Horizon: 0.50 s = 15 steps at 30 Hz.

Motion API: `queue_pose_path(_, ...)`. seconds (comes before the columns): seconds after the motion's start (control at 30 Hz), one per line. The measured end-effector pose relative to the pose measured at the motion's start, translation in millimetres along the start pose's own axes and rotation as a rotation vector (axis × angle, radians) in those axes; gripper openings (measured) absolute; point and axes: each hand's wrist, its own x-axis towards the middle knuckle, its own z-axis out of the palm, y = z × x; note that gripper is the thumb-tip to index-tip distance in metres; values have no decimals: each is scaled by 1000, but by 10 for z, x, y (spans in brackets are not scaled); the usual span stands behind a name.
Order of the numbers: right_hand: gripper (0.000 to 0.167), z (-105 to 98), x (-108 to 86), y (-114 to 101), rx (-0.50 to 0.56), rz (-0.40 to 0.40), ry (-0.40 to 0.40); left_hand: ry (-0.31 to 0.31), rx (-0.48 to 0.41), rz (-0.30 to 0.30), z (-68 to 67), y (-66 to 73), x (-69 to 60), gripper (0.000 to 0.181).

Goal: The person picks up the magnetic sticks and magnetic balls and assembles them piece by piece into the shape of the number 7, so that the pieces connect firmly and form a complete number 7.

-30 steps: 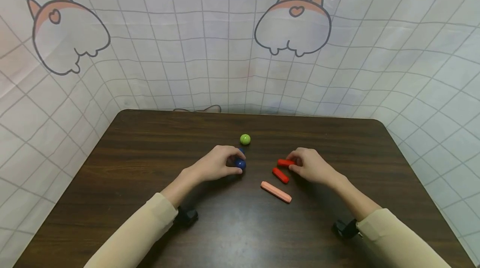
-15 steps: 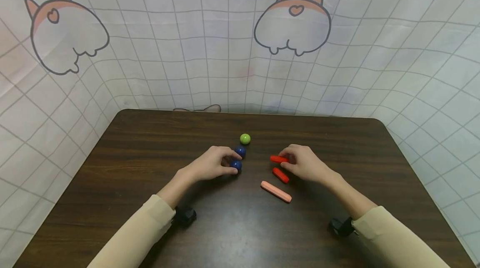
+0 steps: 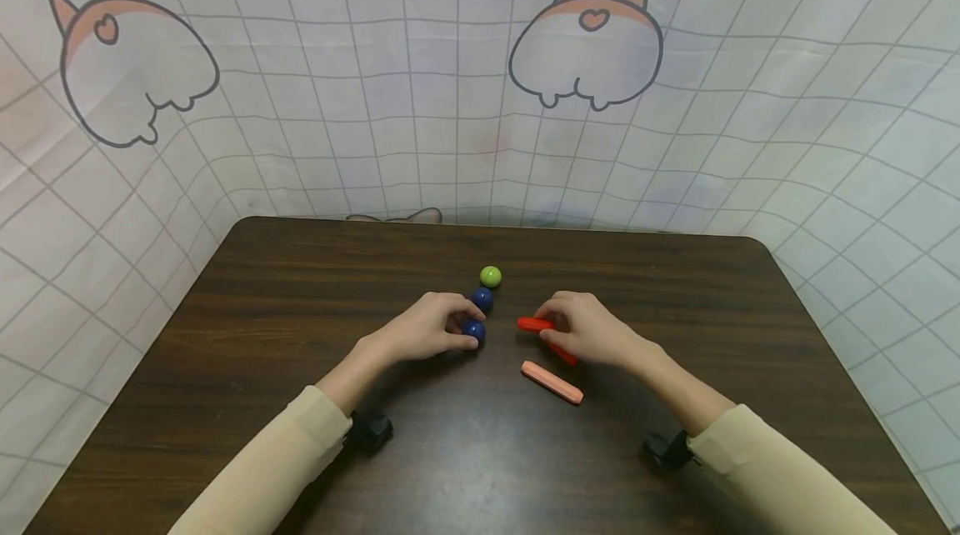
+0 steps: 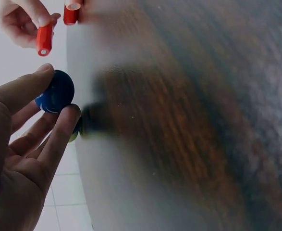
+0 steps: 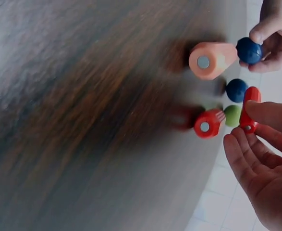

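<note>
Right hand (image 3: 588, 327), pinching red stick (image 3: 531, 324), has shifted toward left edge of desk (image 3: 300, 268). Left hand (image 3: 423, 327) pinches blue ball (image 3: 473, 332). Nearer far edge: second blue ball (image 3: 482, 299), green ball (image 3: 491, 277). Nearer front edge: second red stick (image 3: 564, 354), peach stick (image 3: 552, 382).

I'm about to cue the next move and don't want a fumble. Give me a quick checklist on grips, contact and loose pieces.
1. Left hand gripping the held blue ball: ok, pinched between thumb and fingers.
2. Right hand gripping the held red rod: ok, pinched likewise.
3. Held rod and held ball touching: not ok, a gap shows.
4. Spare red rod fully visible from the head camera: not ok, the right hand partly covers it.
5. Peach rod free of both hands: ok.
6. Second blue ball touching the green ball: cannot tell, very close.
</note>
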Motion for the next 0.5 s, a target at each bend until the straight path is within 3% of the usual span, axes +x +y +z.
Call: queue_pose_path(0.5, 19, 85, 102, -103, -18, -85, -25, -22, -23, 7, 17, 53, 49, 34)
